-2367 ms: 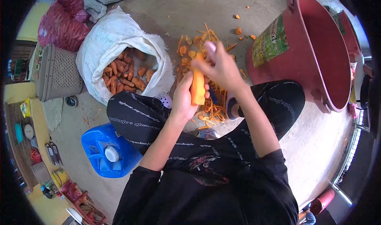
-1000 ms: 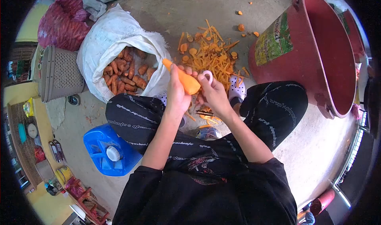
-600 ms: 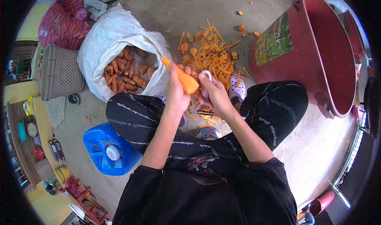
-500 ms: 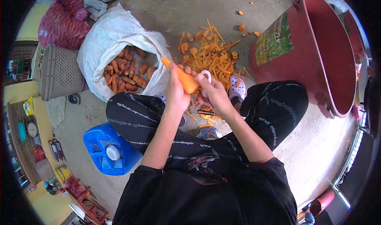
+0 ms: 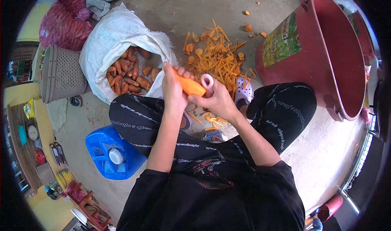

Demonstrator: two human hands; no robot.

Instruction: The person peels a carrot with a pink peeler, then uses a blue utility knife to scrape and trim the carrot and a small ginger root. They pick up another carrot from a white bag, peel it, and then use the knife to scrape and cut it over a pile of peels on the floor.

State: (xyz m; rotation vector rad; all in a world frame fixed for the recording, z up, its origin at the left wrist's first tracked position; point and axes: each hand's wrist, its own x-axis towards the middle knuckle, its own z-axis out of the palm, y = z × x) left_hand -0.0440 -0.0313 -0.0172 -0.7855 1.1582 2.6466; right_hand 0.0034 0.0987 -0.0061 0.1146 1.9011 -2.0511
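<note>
Shifted slightly, the carrot slants diagonally, thick end toward lower right.

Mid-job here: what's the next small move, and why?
I'd probably roll the carrot in the left hand to expose its underside: the side facing us is bare orange, the underside is hidden, and the right hand holds the pink tool beside the thick end.

A black shirt tops white-lettered black trousers.
</note>
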